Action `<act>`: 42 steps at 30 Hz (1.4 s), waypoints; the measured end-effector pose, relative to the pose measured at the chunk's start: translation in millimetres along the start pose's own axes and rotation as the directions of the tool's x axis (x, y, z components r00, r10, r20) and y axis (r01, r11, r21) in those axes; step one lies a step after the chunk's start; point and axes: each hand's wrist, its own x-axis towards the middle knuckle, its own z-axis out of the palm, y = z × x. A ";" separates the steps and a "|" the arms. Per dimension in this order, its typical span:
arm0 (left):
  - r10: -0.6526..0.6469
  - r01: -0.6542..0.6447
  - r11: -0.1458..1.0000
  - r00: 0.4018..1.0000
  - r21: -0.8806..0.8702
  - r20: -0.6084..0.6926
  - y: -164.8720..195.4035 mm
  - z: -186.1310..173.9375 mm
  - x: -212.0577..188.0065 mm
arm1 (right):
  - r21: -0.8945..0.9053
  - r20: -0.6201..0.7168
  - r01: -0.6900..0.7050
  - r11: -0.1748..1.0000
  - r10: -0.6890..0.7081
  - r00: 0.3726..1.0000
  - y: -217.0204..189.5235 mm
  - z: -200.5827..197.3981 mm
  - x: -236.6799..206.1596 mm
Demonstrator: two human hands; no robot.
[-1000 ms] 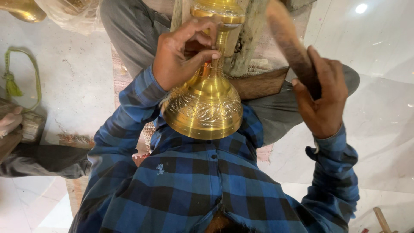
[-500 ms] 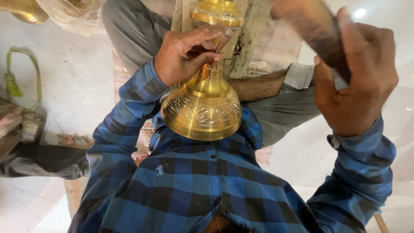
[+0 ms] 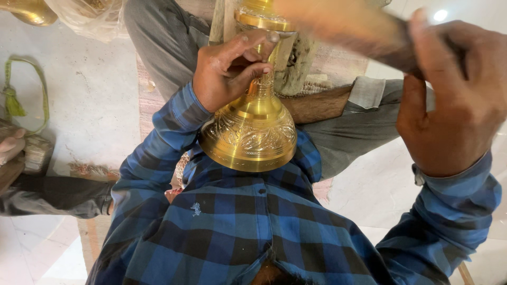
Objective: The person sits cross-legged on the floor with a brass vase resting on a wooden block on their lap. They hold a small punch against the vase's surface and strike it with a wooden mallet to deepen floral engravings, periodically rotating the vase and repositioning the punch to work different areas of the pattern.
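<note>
A brass vessel point(image 3: 248, 134) with an engraved bell-shaped base and a narrow neck rests against my blue checked shirt, its top leaning on a rough wooden post point(image 3: 293, 63). My left hand point(image 3: 227, 68) is wrapped around the vessel's neck, fingers curled over it. My right hand point(image 3: 449, 105) is raised at the upper right, close to the camera, and grips a brown wooden stick point(image 3: 343, 21) that is blurred with motion and reaches over the top of the vessel.
My legs in grey trousers point(image 3: 163, 37) lie on a woven mat on the pale floor. A green cord point(image 3: 13, 100) and another person's hand point(image 3: 10, 145) are at the left edge. A plastic bag point(image 3: 84, 18) and another brass piece point(image 3: 29, 10) sit top left.
My right hand has lifted the wooden stick up and nearer to the camera, and the stick is now blurred. My left hand keeps its grip on the vessel's neck.
</note>
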 end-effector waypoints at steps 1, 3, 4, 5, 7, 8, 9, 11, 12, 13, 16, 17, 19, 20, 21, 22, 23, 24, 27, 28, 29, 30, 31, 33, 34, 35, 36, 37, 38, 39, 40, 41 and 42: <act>0.000 0.000 0.999 1.000 0.032 0.000 0.9 0.7 0.2 | -0.016 0.013 0.011 1.000 -0.011 1.000 1.3 -0.2 -2.5; 0.000 0.000 0.995 1.000 0.097 0.003 3.4 1.3 -0.4 | -0.047 0.039 0.031 0.998 -0.029 0.999 3.1 -1.8 -6.6; 0.008 -0.011 0.995 1.000 0.099 0.022 4.0 1.0 0.1 | -0.067 0.047 0.040 0.997 -0.037 0.998 3.8 -2.6 -8.0; 0.019 -0.024 0.995 0.999 0.102 0.041 4.5 -0.3 0.5 | -0.077 0.044 0.043 0.996 -0.040 0.998 4.1 -3.3 -8.2; 0.030 -0.036 0.996 0.997 0.087 0.068 4.9 -1.9 2.4 | -0.083 0.033 0.049 0.995 -0.046 0.998 4.7 -3.1 -8.4; 0.030 -0.035 0.997 0.997 0.068 0.075 4.9 -2.3 3.5 | -0.078 0.026 0.054 0.996 -0.052 0.998 4.9 -1.9 -8.8; 0.029 -0.033 0.998 0.996 0.049 0.082 4.5 -2.7 4.7 | -0.073 0.020 0.059 0.996 -0.057 0.998 4.8 0.3 -8.5; 0.082 -0.083 0.996 0.994 0.013 0.070 2.9 -3.2 6.2 | -0.089 0.010 0.056 0.994 -0.055 0.998 5.0 5.2 -10.2; 0.115 -0.115 0.993 0.991 -0.004 0.066 1.3 -3.2 6.7 | -0.112 0.004 0.049 0.993 -0.049 0.999 5.2 8.7 -11.9; 0.074 -0.074 0.997 0.997 -0.028 0.029 -0.1 -2.9 5.9 | -0.164 -0.005 0.034 0.986 -0.036 0.999 4.3 15.3 -12.1; -0.035 0.024 0.988 0.997 -0.155 -0.064 -2.4 0.7 -4.8 | 0.008 0.001 -0.035 0.999 0.035 0.999 4.9 27.0 -17.3; -0.053 0.033 0.975 0.995 -0.218 -0.086 -2.5 1.2 -10.6 | 0.029 0.015 -0.028 0.999 0.028 0.999 6.3 29.9 -17.3; -0.084 0.049 0.955 0.991 -0.291 -0.108 -5.6 3.0 -17.9 | -0.030 0.046 0.015 0.999 -0.014 0.999 10.2 33.8 -14.9; -0.097 0.060 0.951 0.989 -0.302 -0.108 -7.3 5.1 -20.1 | -0.035 0.043 0.029 0.999 -0.027 0.999 11.9 34.0 -12.9; -0.111 0.072 0.946 0.988 -0.315 -0.108 -9.0 6.8 -21.7 | -0.041 0.040 0.042 0.998 -0.040 0.998 13.8 33.6 -8.9; -0.111 0.071 0.948 0.987 -0.310 -0.114 -10.0 9.0 -23.0 | 0.029 0.014 0.034 0.999 -0.034 0.999 14.8 32.0 -5.2; -0.113 0.072 0.950 0.986 -0.304 -0.122 -11.1 10.7 -23.7 | 0.021 0.016 0.051 0.998 -0.052 0.999 14.6 30.1 -0.3; -0.119 0.076 0.952 0.984 -0.297 -0.130 -11.4 12.0 -24.4 | 0.013 0.017 0.069 0.998 -0.069 0.997 14.1 27.9 4.5; -0.127 0.087 0.964 0.981 -0.251 -0.147 -13.1 13.2 -24.2 | -0.007 0.022 0.100 0.995 -0.100 0.995 11.2 17.6 19.2; -0.109 0.069 0.966 0.983 -0.249 -0.148 -13.8 13.6 -23.9 | 0.003 0.027 0.104 0.995 -0.104 0.994 10.7 12.8 22.4; -0.093 0.055 0.968 0.985 -0.245 -0.147 -14.5 12.9 -23.8 | 0.008 0.038 0.109 0.994 -0.109 0.993 9.7 8.4 25.8; -0.077 0.040 0.969 0.986 -0.242 -0.147 -14.9 13.4 -24.0 | 0.025 0.048 0.115 0.993 -0.117 0.992 9.2 3.1 27.5; -0.072 0.035 0.971 0.986 -0.238 -0.150 -15.6 12.9 -24.3 | 0.045 0.061 0.121 0.992 -0.123 0.990 9.1 -0.8 30.9; -0.064 0.027 0.973 0.985 -0.230 -0.157 -15.8 14.8 -26.1 | 0.102 0.086 0.127 0.987 -0.136 0.987 11.1 -9.9 35.9; -0.082 0.036 0.964 0.983 -0.263 -0.167 -15.4 17.0 -27.1 | 0.134 0.105 0.133 0.982 -0.147 0.983 13.7 -14.3 39.3; -0.099 0.043 0.955 0.979 -0.294 -0.176 -15.0 18.2 -28.3 | 0.165 0.126 0.135 0.977 -0.156 0.980 14.4 -17.5 43.5; -0.114 0.048 0.944 0.976 -0.327 -0.186 -14.5 20.4 -29.2 | 0.164 0.118 0.133 0.978 -0.153 0.981 14.2 -18.1 48.1; -0.111 0.048 0.955 0.972 -0.292 -0.205 -14.0 22.2 -29.7 | 0.164 0.119 0.126 0.978 -0.146 0.982 11.6 -18.5 52.3; -0.109 0.049 0.965 0.968 -0.257 -0.224 -13.0 24.6 -30.3 | 0.175 0.110 0.110 0.978 -0.131 0.985 6.0 -14.2 56.7; -0.108 0.053 0.974 0.964 -0.222 -0.244 -11.9 25.3 -31.3 | 0.186 0.100 0.095 0.978 -0.115 0.988 0.4 -11.7 61.1; -0.110 0.052 0.972 0.962 -0.231 -0.248 -10.7 26.2 -31.8 | 0.251 0.122 0.036 0.967 -0.069 0.990 -5.4 -8.2 64.8; -0.109 0.048 0.970 0.961 -0.239 -0.253 -9.6 26.7 -32.0 | 0.315 0.145 -0.024 0.949 -0.023 0.989 -9.7 -7.9 68.2; -0.104 0.040 0.969 0.961 -0.244 -0.256 -8.3 27.3 -32.0 | 0.271 0.128 0.039 0.962 -0.076 0.989 -10.1 -12.8 68.0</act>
